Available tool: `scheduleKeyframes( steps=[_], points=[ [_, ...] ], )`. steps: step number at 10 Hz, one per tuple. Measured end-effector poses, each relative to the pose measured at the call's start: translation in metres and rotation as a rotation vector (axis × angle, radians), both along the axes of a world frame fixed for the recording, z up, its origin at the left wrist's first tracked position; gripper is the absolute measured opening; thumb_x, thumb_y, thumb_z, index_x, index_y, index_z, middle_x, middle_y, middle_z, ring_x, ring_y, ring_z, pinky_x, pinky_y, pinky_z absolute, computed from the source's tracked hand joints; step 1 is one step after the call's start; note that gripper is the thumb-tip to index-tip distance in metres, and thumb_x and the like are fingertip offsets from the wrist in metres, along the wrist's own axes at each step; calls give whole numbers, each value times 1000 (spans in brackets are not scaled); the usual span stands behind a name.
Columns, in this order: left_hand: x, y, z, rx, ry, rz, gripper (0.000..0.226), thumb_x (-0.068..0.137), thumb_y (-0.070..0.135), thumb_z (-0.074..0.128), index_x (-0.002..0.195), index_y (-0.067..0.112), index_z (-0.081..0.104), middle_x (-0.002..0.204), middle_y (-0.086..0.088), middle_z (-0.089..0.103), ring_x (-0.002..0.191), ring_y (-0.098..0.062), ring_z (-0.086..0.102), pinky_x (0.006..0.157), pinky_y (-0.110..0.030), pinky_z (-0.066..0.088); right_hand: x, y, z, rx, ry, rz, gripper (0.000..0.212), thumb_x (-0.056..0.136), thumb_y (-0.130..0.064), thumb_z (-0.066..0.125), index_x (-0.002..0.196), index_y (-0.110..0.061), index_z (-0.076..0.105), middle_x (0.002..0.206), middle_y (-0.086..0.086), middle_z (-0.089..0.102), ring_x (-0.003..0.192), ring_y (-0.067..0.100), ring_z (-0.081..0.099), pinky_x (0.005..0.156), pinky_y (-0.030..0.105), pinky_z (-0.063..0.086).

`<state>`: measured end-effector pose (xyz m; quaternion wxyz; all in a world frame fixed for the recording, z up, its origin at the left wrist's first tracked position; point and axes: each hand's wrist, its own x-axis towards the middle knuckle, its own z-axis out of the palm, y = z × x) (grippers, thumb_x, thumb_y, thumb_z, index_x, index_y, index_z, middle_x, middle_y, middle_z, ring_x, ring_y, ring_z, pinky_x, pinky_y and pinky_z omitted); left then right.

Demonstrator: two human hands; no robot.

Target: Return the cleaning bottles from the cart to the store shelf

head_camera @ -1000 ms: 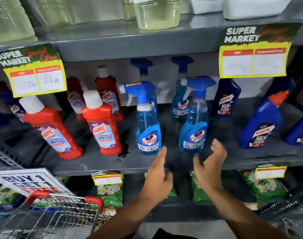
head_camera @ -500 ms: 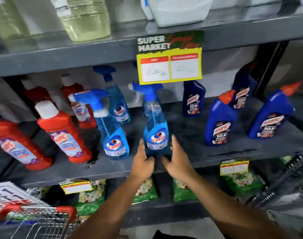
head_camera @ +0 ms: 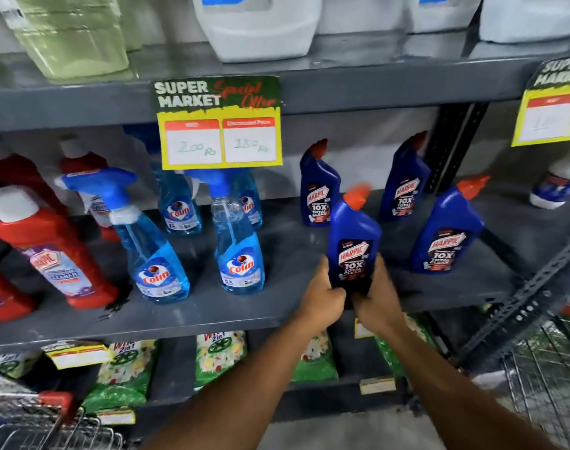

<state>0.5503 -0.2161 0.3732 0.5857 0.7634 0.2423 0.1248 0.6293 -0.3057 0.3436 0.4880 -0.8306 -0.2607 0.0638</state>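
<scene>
Both hands, left hand [head_camera: 322, 298] and right hand [head_camera: 379, 300], clasp the blue Harpic bottle [head_camera: 353, 241] between them.

Light is dim and even, falling from above and in front, so the middle shelf [head_camera: 293, 315] shows a soft sheen on its grey board while its back recess and the tier below sit in shadow. The price card [head_camera: 220, 123] catches the most light. Motion blur smears the cart [head_camera: 50, 427] at the lower left and the mesh at the lower right (the picture's edges are softest). Wide-angle distortion bows the shelf edges. The dark blue bottle [head_camera: 353, 241] has a slightly blurred cap.
</scene>
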Motion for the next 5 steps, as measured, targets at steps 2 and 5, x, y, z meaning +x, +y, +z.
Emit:
scheduleKeyframes(
  steps=[2,5],
  points=[
    [-8,22,-17,8,-50,110,80,60,-4,40,132,32,38,121,6,62,113,-14,58,106,-39,42,-6,19,-18,-47,-1,68,81,66,-22,60,141,-20,29,131,8,54,120,26,53,98,43,47],
    [-18,34,-29,66,71,-17,89,61,17,46,144,26,16,136,-8,54,123,-27,53,106,-46,42,-18,8,8,-3,69,28,88,71,-10,58,149,-15,16,149,13,39,137,28,39,111,42,35]
  ],
)
